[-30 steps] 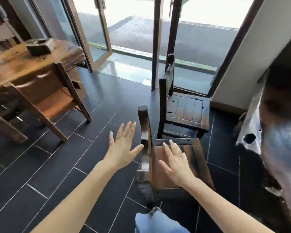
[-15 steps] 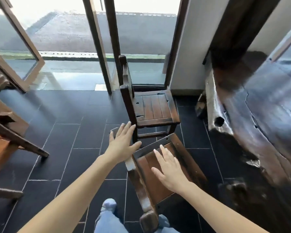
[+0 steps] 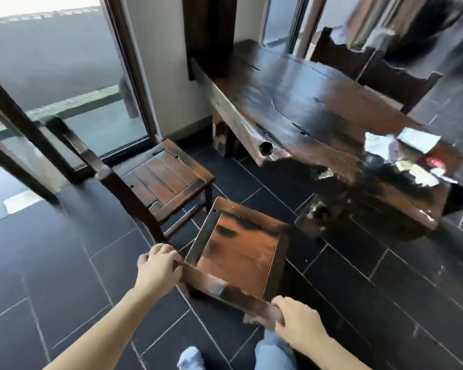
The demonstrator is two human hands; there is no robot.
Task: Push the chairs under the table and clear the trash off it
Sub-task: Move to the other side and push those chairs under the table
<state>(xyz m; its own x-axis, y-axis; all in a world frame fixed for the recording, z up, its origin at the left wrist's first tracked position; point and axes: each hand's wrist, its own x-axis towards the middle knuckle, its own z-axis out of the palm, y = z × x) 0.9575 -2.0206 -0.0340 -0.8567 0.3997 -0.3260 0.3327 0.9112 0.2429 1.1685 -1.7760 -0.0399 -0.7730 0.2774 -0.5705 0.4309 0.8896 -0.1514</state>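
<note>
Both hands, left hand (image 3: 157,271) and right hand (image 3: 296,323), are clasping the chair (image 3: 238,252) backrest; the counter (image 3: 318,110) is lying ahead-right, seat pointing toward it.

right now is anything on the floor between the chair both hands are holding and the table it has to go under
Nothing visible on the dark tiles between the near chair and the table. The left hand and right hand grip its backrest. The table's chunky base stands just right of the seat's front corner, so the chair could catch it.
</note>
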